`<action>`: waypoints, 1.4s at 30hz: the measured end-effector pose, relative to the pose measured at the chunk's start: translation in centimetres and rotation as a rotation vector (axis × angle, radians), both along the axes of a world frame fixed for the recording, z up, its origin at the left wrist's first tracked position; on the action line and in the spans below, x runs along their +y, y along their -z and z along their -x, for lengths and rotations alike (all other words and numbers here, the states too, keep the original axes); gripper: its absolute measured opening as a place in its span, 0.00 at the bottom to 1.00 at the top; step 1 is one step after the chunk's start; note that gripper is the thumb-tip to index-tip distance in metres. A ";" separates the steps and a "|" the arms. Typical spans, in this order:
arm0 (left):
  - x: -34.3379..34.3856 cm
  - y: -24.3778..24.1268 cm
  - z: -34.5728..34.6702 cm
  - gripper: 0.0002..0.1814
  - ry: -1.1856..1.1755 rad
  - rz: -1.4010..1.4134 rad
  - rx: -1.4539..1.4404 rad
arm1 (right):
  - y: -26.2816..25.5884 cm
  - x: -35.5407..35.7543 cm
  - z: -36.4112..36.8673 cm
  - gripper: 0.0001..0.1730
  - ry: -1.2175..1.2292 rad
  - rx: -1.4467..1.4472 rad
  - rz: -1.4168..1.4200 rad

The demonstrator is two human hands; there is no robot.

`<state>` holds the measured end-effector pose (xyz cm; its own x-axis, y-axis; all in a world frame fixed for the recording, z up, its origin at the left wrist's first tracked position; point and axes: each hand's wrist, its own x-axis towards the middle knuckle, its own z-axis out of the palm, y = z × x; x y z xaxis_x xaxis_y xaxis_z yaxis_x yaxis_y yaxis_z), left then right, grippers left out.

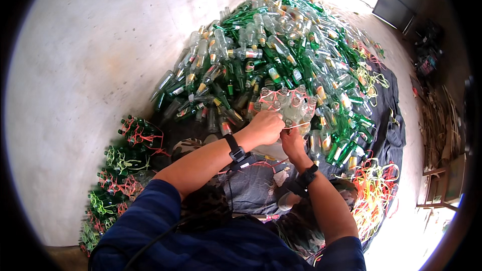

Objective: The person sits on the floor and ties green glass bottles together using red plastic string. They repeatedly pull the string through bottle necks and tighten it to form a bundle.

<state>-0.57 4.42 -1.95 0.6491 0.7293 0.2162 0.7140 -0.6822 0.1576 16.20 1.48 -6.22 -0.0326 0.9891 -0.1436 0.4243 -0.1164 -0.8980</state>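
Note:
Directly before me stands a cluster of clear glass bottles (295,107), necks upward, with pink plastic cord (276,93) laced around the necks. My left hand (268,127) is closed at the cluster's near side, its fingers on a pale strand of cord (297,125). That strand stretches across the front bottles toward the right. Close beside it, my right hand (293,143) pinches at the same strand below a front bottle's mouth. My fingers hide the exact grip and any knot.
A large heap of loose green and clear bottles (278,41) rises ahead against the white wall (94,64). Cord-tied bottle bundles (122,169) line the left. Loose red and yellow cords (371,195) lie at right on a dark sheet (389,98). An open metal door (397,0) stands far right.

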 end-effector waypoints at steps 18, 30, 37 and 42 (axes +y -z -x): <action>-0.4 -3.1 1.1 0.11 -0.047 -0.093 0.059 | -1.5 0.0 -1.3 0.31 -0.039 -0.191 0.044; 1.4 -2.9 0.7 0.09 -0.024 -0.079 0.072 | -3.0 -0.5 -2.0 0.27 -0.072 -0.187 -0.004; 1.7 -3.1 1.5 0.09 -0.048 -0.107 0.139 | 0.0 0.5 -2.4 0.27 -0.101 -0.196 -0.157; 1.3 0.2 1.1 0.10 -0.121 -0.208 0.007 | -0.2 0.4 -3.7 0.19 -0.296 -0.159 -0.263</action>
